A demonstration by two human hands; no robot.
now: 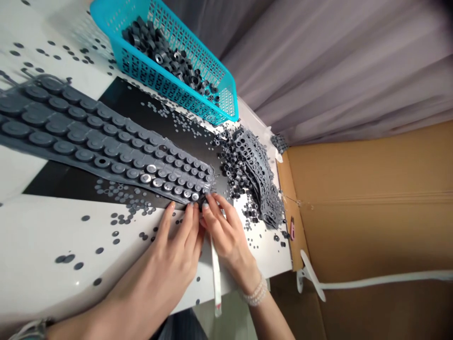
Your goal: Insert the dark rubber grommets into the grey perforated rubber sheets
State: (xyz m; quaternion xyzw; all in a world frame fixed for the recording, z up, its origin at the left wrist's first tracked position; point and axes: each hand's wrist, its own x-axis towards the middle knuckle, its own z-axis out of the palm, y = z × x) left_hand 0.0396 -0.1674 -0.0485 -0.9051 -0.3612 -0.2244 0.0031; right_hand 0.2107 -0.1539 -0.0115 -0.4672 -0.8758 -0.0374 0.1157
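A long grey moulded rubber sheet (95, 122) with rows of round raised caps lies slantwise across a black mat. A few caps near its right end look shiny, and one cap shows a dark hole. My left hand (177, 250) rests at the sheet's near edge, fingers stretched out and fingertips touching it. My right hand (226, 231) is closed in a pinch at the near right corner of the sheet; the fingers hide exactly what they grip. From beneath this hand a flat white strip (215, 278) with a reddish end extends over the table edge.
A turquoise basket (170, 73) of small grey rings stands at the back. Right of the black mat (130, 101) lie loose rings and a pile of perforated grey sheets (260, 174). Small grey discs litter the white table (38, 241). Beyond are a pink-handled tool (292, 228) and cardboard (371, 198).
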